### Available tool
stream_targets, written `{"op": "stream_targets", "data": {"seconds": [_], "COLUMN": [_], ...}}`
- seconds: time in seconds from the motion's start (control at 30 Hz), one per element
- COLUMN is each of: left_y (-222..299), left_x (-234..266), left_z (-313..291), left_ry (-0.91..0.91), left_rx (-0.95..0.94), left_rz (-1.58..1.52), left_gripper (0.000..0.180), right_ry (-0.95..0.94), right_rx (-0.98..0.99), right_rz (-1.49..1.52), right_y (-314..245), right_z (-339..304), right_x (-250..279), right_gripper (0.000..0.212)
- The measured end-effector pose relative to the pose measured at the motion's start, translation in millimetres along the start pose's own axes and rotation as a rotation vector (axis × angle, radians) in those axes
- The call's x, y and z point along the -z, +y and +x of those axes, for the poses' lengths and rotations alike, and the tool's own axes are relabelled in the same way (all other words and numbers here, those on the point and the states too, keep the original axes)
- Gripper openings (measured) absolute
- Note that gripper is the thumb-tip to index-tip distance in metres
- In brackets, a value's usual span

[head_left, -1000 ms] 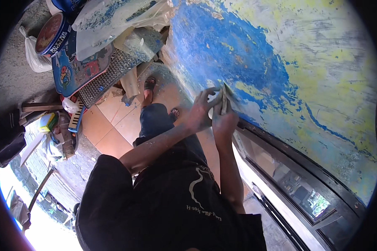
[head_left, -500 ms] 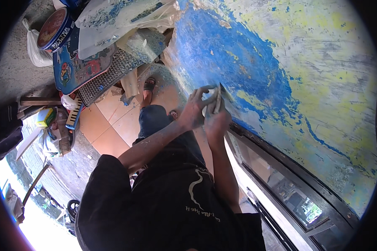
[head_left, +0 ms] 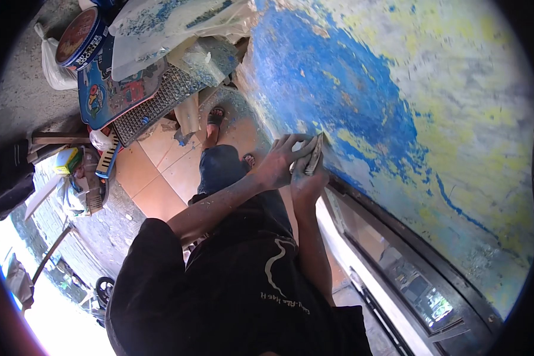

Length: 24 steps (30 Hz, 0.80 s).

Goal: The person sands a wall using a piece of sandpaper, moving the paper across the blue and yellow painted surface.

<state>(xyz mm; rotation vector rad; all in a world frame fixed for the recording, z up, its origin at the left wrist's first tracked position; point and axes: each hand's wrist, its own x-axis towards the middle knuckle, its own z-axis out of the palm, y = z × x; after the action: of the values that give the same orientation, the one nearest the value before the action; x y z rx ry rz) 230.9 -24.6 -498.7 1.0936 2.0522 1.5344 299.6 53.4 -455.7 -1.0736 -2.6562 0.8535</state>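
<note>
A wall point(head_left: 332, 77) with flaking blue paint over pale yellow and grey patches rises in front of me. Both hands are together at the lower edge of the blue patch. Between them is a narrow, pale, dusty scraper point(head_left: 315, 153), its thin tip against the wall. My right hand point(head_left: 307, 180) is closed round its lower part. From the left, my left hand point(head_left: 279, 161) grips it too, fingers laid over its upper part. Grey-blue dust coats the fingers, and the hands partly hide the scraper.
A dark-framed glass panel point(head_left: 397, 261) runs below the wall on the right. At upper left, a round cookie tin point(head_left: 77, 38), plastic sheeting point(head_left: 160, 35) and a ridged dark mat point(head_left: 151, 104) are piled up. A toy keyboard point(head_left: 107, 159) lies near the orange floor tiles point(head_left: 154, 190).
Both hands have moved slightly down with the scraper, which shows a little more of its side now. The whole view has shifted a little.
</note>
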Motion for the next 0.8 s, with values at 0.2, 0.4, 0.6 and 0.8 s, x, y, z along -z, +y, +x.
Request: {"op": "stream_targets", "data": {"seconds": [0.2, 0.4, 0.6, 0.8], "left_y": [-2, 1, 3, 9], "left_x": [-14, -21, -22, -32], "left_z": [6, -3, -6, -10], "left_ry": [0.096, 0.043, 0.035, 0.107], "left_rx": [0.035, 0.010, -0.019, -0.012], "left_rz": [-0.028, -0.115, -0.071, -0.198], "left_gripper": [0.074, 0.075, 0.069, 0.065], "right_ry": [0.085, 0.082, 0.048, 0.060], "right_rx": [0.121, 0.075, 0.079, 0.107], "right_rz": [-0.033, 0.139, 0.161, -0.037], "right_y": [25, 11, 19, 25], "right_z": [14, 1, -1, -8], "right_x": [-4, 3, 0, 18], "right_gripper": [0.034, 0.040, 0.042, 0.032]}}
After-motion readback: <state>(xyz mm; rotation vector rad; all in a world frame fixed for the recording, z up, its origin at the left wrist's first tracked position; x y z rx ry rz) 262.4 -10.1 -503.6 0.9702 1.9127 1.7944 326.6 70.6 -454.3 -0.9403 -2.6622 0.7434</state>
